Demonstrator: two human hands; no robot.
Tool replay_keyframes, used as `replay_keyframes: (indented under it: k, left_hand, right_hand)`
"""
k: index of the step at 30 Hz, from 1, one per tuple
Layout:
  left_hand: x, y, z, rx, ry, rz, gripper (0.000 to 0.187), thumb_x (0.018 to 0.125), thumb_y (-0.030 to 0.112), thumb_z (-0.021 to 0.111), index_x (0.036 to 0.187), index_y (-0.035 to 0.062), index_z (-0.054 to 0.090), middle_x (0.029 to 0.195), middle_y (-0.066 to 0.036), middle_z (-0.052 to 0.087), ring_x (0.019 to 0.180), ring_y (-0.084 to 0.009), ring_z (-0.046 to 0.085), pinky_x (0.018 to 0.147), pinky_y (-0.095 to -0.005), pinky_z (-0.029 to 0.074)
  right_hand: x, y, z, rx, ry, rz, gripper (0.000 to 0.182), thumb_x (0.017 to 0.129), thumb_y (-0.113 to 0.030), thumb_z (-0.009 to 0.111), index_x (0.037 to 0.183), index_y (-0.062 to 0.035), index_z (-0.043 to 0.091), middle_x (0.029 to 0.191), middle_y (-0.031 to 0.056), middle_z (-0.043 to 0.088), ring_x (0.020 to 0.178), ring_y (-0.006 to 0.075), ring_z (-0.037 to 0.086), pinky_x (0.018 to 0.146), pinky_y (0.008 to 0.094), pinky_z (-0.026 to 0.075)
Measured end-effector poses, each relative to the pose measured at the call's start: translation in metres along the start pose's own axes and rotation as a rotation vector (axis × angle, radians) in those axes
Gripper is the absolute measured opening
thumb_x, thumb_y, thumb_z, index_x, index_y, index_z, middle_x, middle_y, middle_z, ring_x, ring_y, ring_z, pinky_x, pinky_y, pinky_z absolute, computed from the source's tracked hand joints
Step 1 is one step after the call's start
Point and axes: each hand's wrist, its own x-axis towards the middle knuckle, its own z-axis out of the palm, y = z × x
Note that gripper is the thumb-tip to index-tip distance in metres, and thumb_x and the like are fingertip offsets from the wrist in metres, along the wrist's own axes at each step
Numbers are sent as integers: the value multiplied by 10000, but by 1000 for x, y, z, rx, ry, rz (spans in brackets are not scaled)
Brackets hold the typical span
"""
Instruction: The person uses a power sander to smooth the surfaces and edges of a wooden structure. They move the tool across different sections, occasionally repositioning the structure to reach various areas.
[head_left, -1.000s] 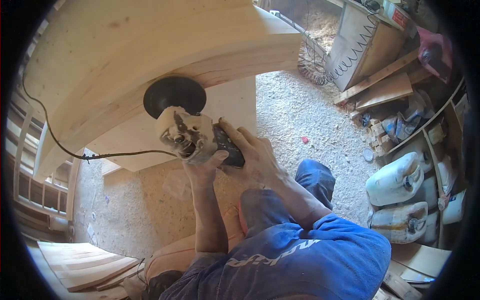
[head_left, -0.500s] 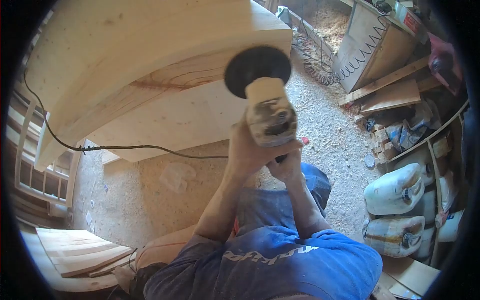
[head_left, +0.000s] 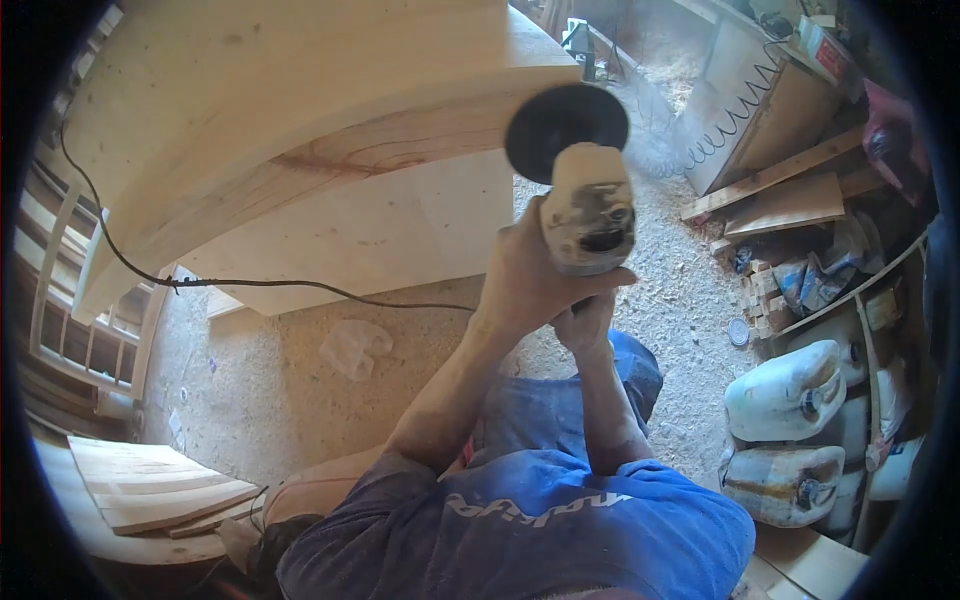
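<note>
My left hand (head_left: 517,278) is wrapped around the dusty body of an angle grinder (head_left: 590,205), its thumb out to the right. Just below, my right hand (head_left: 585,322) is closed on the tool's rear part, which the left hand and the body largely hide. A round black disc (head_left: 567,130) at the far end lies against or very near the edge of a large curved wooden panel (head_left: 330,130); contact cannot be made out. Pale dust (head_left: 650,120) hangs to the right of the disc. A dark power cord (head_left: 300,284) runs from the left toward my left wrist.
Sawdust covers the floor (head_left: 670,300). On the right stand stained plastic jerrycans (head_left: 785,390), wood offcuts (head_left: 785,207) and a coiled hose (head_left: 735,125). Boards (head_left: 150,485) lie at lower left, with a slatted wooden frame (head_left: 90,350) above them. A crumpled plastic bag (head_left: 355,348) lies below the panel.
Both hands and the grinder have moved right along the panel's edge toward its right end. A cloud of dust now shows beyond the disc.
</note>
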Motion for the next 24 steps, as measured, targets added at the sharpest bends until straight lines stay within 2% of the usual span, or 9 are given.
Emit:
replay_keyframes:
  k: [1,2,4,5,7,10,14,17,24]
  left_hand:
    - [-3,-2,-9,-5,-4,7,888,604,379,1047,1241,-57,606,1057,-189,786,979,-267,791,858,-373,625]
    - [-8,-6,-18,-54,12,-27,850,610,343,1047,1231,-57,625,1063,-176,785,984,-238,782,865,-361,621]
    - [-20,-18,-38,-112,24,-57,813,616,306,1047,1221,-57,644,1069,-162,784,989,-208,773,873,-348,617]
    - [-27,-26,-48,-230,58,-85,751,634,260,1038,1207,-49,663,1078,-140,781,992,-187,760,883,-340,614]
    - [-41,-27,-76,-305,105,-109,591,685,146,1001,1169,-24,707,1088,-86,770,977,-167,745,878,-339,619]
    - [-61,-49,-116,-357,186,-96,618,692,84,981,1227,-16,689,1141,-90,751,1013,-191,738,894,-337,616]
    - [-81,-68,-163,-462,374,-28,734,673,133,992,1300,-16,639,1205,-101,712,1074,-215,712,916,-357,606]
    - [-94,-87,-199,-565,493,-8,966,631,333,1024,1392,-14,541,1273,-98,646,1157,-230,653,994,-399,560]
    - [-96,-88,-223,-721,510,79,991,658,379,1022,1423,-12,525,1292,-109,639,1179,-232,650,1016,-389,559]
  right_hand:
    - [0,-1,3,-16,-92,64,623,850,-338,820,1299,52,634,1254,209,707,1161,334,706,983,436,544]
    - [0,-8,9,-23,-85,60,623,850,-338,820,1299,52,634,1254,209,707,1161,334,706,983,436,544]
    - [2,-31,26,-93,-132,13,660,816,-249,834,1360,36,590,1246,206,713,1127,332,726,978,415,558]
    - [4,-37,35,-4,-187,52,792,781,-216,838,1474,-3,518,1258,219,709,1107,367,735,970,417,573]
    - [6,-49,56,-65,-196,-21,874,759,-230,855,1527,-40,486,1274,215,706,1094,374,743,936,433,598]
    - [8,-73,85,-163,-266,-138,982,753,-286,873,1605,-91,427,1279,204,697,1076,391,748,882,459,625]
    - [14,-105,125,-351,-461,-232,1009,798,-413,863,1634,-106,388,1171,179,685,987,386,748,783,470,632]
    - [13,-124,158,-306,-487,-302,1008,809,-439,862,1637,-118,384,1081,162,664,912,366,741,733,474,626]
    - [14,-147,179,-422,-533,-350,1024,804,-466,858,1639,-110,385,1048,139,662,846,382,734,728,493,615]
